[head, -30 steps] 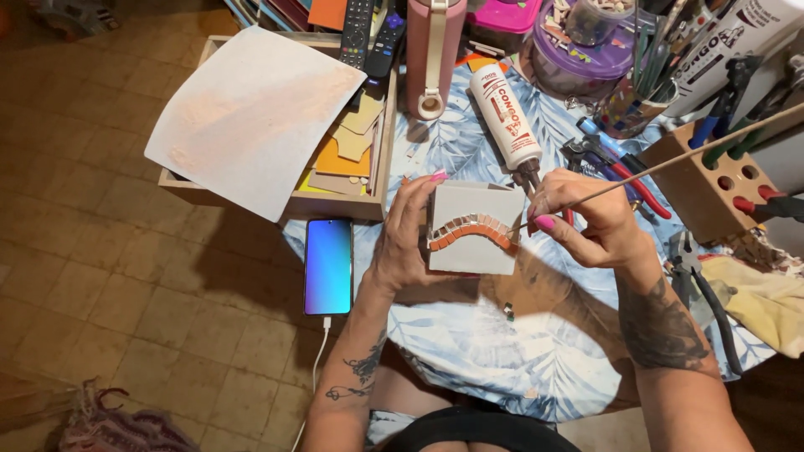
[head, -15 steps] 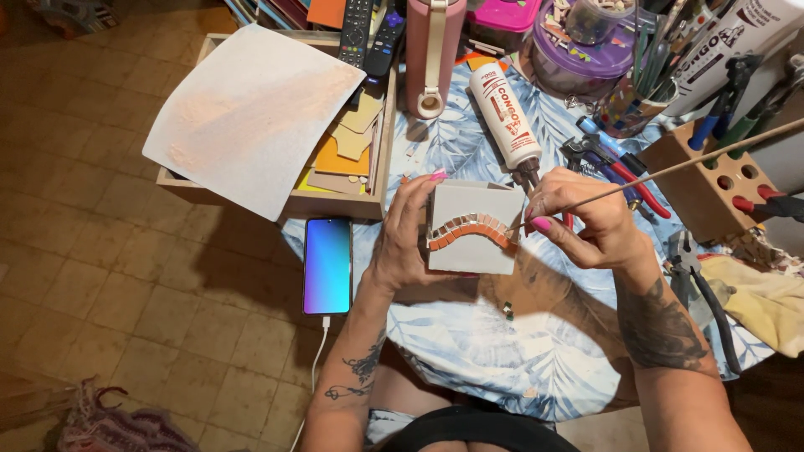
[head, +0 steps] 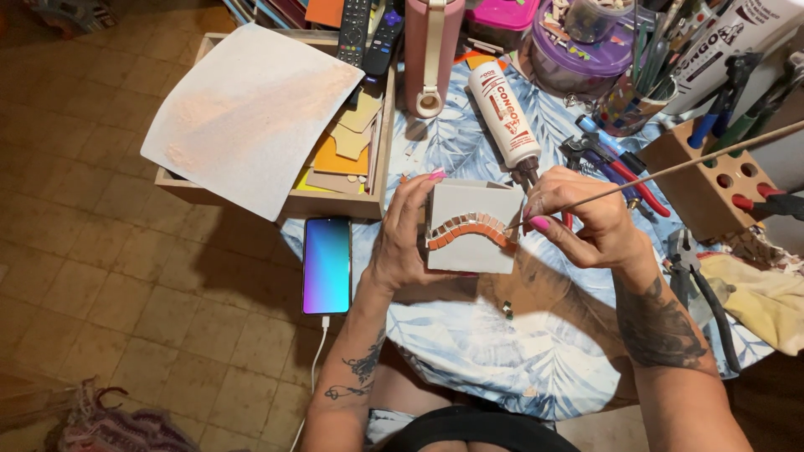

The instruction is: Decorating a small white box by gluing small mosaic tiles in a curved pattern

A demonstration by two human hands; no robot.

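My left hand (head: 402,238) grips the left side of a small grey square block (head: 469,243) held over the table. Across its face runs a curved band of orange and brown mosaic tiles (head: 466,229). My right hand (head: 586,222) pinches a long thin wooden stick (head: 670,170), whose tip touches the right end of the tile band. The stick slants up to the right, past the wooden tool holder.
A glue tube (head: 505,119) lies just behind the block. Pliers (head: 611,163) and a wooden tool holder (head: 699,172) are to the right. A wooden tray (head: 335,201) with paper and card scraps sits at left, a phone (head: 327,264) by the table edge (head: 435,368).
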